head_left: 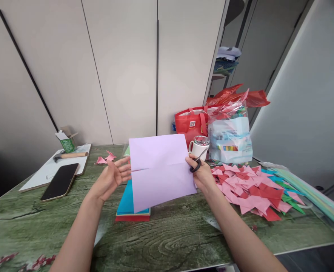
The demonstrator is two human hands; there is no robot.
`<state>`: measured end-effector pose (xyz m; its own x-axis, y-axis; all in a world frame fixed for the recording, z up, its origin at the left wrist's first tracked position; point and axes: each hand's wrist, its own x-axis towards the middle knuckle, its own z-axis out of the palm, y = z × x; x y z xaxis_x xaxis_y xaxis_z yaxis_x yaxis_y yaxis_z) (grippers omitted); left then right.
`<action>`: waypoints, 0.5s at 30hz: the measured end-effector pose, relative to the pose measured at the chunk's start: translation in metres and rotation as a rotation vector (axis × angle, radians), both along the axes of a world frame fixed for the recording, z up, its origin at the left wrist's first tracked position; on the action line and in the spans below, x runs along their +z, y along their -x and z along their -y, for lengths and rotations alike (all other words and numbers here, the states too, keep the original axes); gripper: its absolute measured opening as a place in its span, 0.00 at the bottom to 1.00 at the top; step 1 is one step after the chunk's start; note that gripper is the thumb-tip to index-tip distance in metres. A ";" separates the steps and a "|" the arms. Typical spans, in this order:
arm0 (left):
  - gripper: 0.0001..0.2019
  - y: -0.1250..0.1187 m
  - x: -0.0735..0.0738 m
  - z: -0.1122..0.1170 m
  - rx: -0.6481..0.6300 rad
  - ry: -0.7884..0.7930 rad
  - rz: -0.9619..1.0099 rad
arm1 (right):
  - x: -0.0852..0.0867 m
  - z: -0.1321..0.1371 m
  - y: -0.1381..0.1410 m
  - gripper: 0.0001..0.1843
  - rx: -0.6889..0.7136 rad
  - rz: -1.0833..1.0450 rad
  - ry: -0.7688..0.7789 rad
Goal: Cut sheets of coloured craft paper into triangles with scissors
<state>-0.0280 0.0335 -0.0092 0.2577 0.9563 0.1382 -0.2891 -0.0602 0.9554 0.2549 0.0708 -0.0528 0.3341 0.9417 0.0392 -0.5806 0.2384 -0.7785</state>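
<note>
A sheet of light purple paper point(161, 181) is held up in front of me, with a crease across its middle and a short slit at the left edge. My right hand point(202, 173) pinches the sheet's right edge and also holds scissors point(195, 166) with dark handles, the blades pointing up and away. At the left edge of the sheet, my left hand point(110, 177) is open, palm up, fingers stretched out; whether the fingertips touch the paper I cannot tell. Behind and below the sheet lies a stack of coloured paper point(127, 202), blue on top and red underneath.
Folded pink and red paper pieces point(248, 187) are heaped on the right. A white mug point(199, 146), a red bag point(191, 124) and a filled plastic bag point(230, 136) stand behind. To the left are a phone point(60, 182), a hammer point(70, 155) and a small green box point(67, 141).
</note>
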 end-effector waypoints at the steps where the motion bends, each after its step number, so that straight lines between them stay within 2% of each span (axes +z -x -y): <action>1: 0.37 -0.003 -0.001 0.001 -0.041 -0.007 -0.025 | 0.000 -0.001 0.001 0.19 -0.011 -0.042 0.011; 3: 0.30 -0.010 -0.003 0.005 -0.080 -0.024 -0.107 | -0.001 0.000 0.002 0.19 -0.017 -0.081 0.020; 7: 0.15 -0.024 -0.004 0.009 0.038 0.036 -0.198 | -0.004 0.001 0.007 0.18 0.007 -0.045 0.020; 11: 0.11 -0.022 -0.006 0.005 0.187 0.011 -0.189 | -0.005 0.004 0.008 0.22 0.070 0.031 0.080; 15: 0.11 -0.011 -0.004 0.001 0.258 0.025 -0.032 | -0.005 0.008 0.010 0.23 0.245 0.083 0.129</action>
